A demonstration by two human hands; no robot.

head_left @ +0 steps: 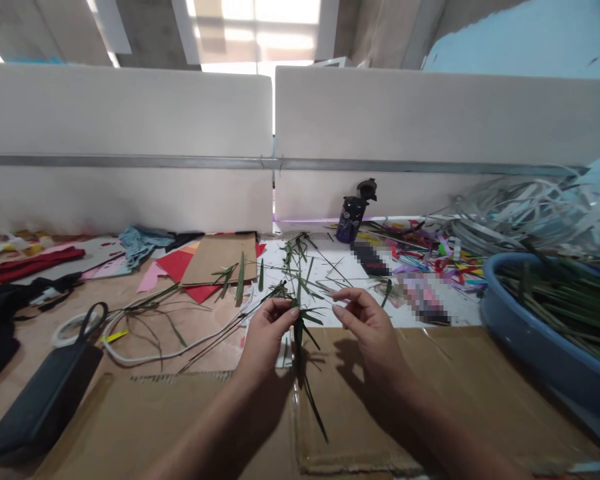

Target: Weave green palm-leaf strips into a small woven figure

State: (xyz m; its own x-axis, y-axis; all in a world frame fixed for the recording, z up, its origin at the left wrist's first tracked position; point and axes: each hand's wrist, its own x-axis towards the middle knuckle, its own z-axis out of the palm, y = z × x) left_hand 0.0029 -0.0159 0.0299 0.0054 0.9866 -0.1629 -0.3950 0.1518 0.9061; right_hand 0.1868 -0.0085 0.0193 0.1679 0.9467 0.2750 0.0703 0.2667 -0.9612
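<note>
Several narrow green leaf strips, joined in a spiky bundle [299, 333], hang over the cardboard [430, 373] at the centre of the head view. My left hand [270, 330] pinches this bundle near its top, thumb against the fingers. To its right, my right hand [367, 327] has thumb and forefinger close together at the tip of a thin strip that runs toward the bundle. Loose leaf pieces [240, 280] lie on the table beyond both hands.
A blue basin [545, 340] of long green leaves stands at the right. At the left are a black case [45, 393] and a white cable [170, 358]. A dark bottle [349, 220] with its lid up stands behind, near coloured scraps [440, 257] and clear plastic strips [530, 213].
</note>
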